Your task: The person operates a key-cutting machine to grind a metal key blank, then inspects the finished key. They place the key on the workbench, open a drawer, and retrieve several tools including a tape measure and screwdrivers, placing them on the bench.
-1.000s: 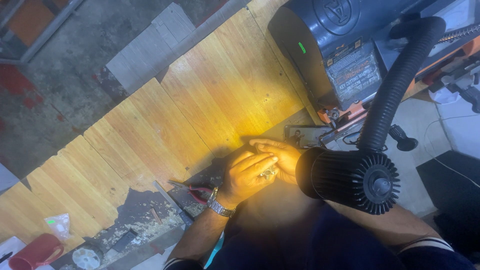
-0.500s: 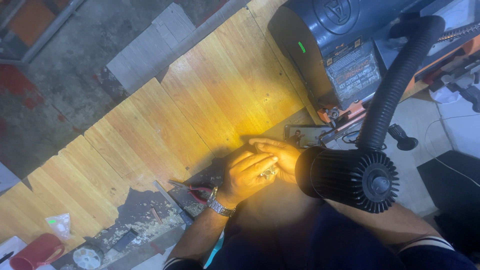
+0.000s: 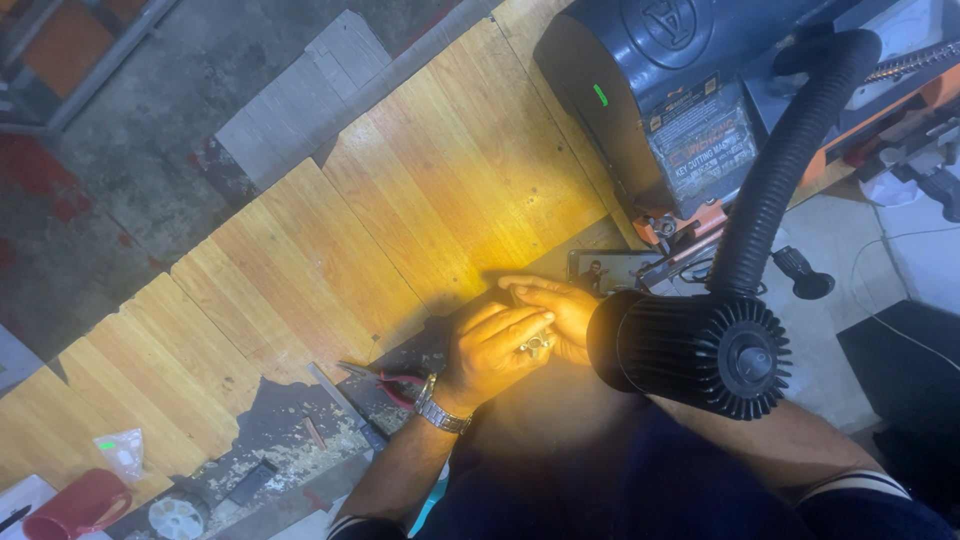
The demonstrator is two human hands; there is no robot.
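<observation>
Small metal piece (image 3: 536,345), shiny and too tiny to make out, sits pinched between the fingertips of my two hands at the near edge of the wooden worktop (image 3: 400,210). My left hand (image 3: 492,352), with a metal watch (image 3: 438,412) on its wrist, curls its fingers over the piece; my right hand (image 3: 560,312) closes in on it from the other side, the two hands pressed together. Just beside my right hand hangs the ribbed black lamp head (image 3: 705,352) on its corrugated hose (image 3: 790,160), crowding that side. Behind it stands a dark blue machine (image 3: 660,90) at the worktop's far right edge. Red-handled pliers (image 3: 385,378) lie near my left wrist on the worn dark strip. Beyond my hands the lit planks lie bare out to the jagged far edge. A red cup (image 3: 78,505) sits well apart at the left corner.
</observation>
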